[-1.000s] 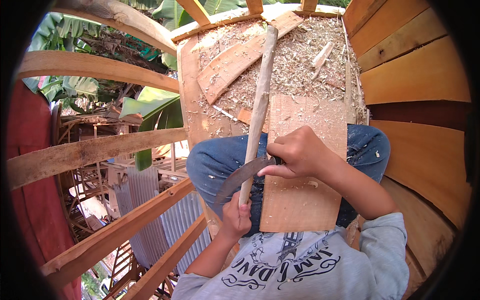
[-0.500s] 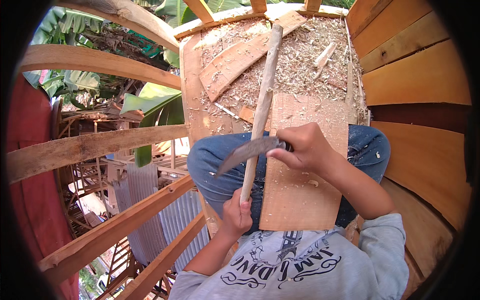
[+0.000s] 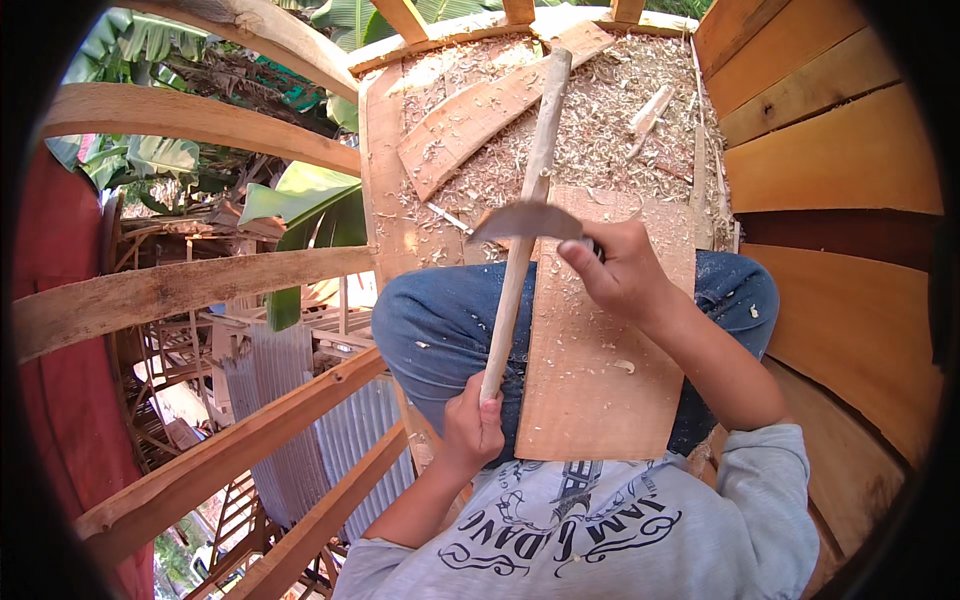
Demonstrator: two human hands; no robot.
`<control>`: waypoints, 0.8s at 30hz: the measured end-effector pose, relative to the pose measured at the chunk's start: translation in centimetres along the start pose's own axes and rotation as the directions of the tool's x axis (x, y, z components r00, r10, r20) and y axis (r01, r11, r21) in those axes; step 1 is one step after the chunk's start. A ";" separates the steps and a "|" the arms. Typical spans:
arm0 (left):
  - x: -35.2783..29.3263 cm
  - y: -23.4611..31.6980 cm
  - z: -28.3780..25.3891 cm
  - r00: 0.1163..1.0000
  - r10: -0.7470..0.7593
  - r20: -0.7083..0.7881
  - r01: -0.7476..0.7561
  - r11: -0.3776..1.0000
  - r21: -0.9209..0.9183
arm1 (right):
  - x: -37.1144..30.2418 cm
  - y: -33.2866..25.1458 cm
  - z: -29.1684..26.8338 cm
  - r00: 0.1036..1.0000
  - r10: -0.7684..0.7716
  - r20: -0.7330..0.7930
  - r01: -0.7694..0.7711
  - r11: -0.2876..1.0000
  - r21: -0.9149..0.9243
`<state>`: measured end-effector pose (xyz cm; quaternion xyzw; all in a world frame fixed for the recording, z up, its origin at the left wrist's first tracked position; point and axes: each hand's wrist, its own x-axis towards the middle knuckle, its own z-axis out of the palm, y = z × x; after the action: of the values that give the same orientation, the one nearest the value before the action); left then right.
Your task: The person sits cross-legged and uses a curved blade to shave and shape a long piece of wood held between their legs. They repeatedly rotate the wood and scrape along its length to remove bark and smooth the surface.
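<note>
A long, pale wooden stick (image 3: 519,270) slants up and away from my lap. My left hand (image 3: 472,422) is wrapped round its near end. In my right hand (image 3: 622,268) is a knife with a broad curved blade (image 3: 527,220), its dark handle mostly hidden in my fist. The blade lies across the stick a little beyond its middle and is slightly blurred. A flat wooden board (image 3: 600,385) rests over my lap, to the right of the stick, with a few shavings on it.
Curled wood shavings (image 3: 610,110) cover the floor ahead, with a loose plank (image 3: 480,125) among them. Wooden rails (image 3: 220,285) line the left side, with corrugated metal roofing (image 3: 275,420) below. A plank wall (image 3: 830,150) stands at the right.
My right hand and the knife have moved away from me along the stick, and the blade has turned more level. The stick's far end has shifted slightly right; my left hand keeps its grip.
</note>
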<state>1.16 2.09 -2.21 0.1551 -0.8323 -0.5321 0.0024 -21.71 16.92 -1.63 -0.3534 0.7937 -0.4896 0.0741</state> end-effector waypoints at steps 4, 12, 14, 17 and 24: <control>0.0 0.3 -0.1 0.999 -0.040 0.000 0.040 0.999 -0.014 | -0.7 -0.6 0.1 0.981 -0.080 0.179 0.094 0.993 -0.070; -0.1 0.3 0.1 1.000 -0.018 0.012 0.019 1.000 -0.006 | -0.5 0.4 0.2 0.989 -0.103 0.104 0.109 0.992 -0.059; 0.4 0.7 -0.2 0.999 -0.040 0.020 0.040 0.999 0.001 | 0.2 0.6 -0.4 0.994 0.112 0.014 -0.113 0.989 0.096; -0.4 -0.5 0.1 0.999 0.044 0.004 -0.044 0.999 0.013 | -1.0 -1.2 -0.1 0.927 -0.233 0.293 0.289 0.943 -0.166; -0.4 -0.3 -0.1 0.999 0.030 0.012 -0.030 0.999 0.037 | -0.7 -0.2 0.2 0.992 -0.118 0.032 0.118 0.993 0.020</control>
<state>1.63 2.03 -2.34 0.1395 -0.8444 -0.5172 0.0029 -21.01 17.19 -1.70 -0.4072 0.7656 -0.4942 0.0615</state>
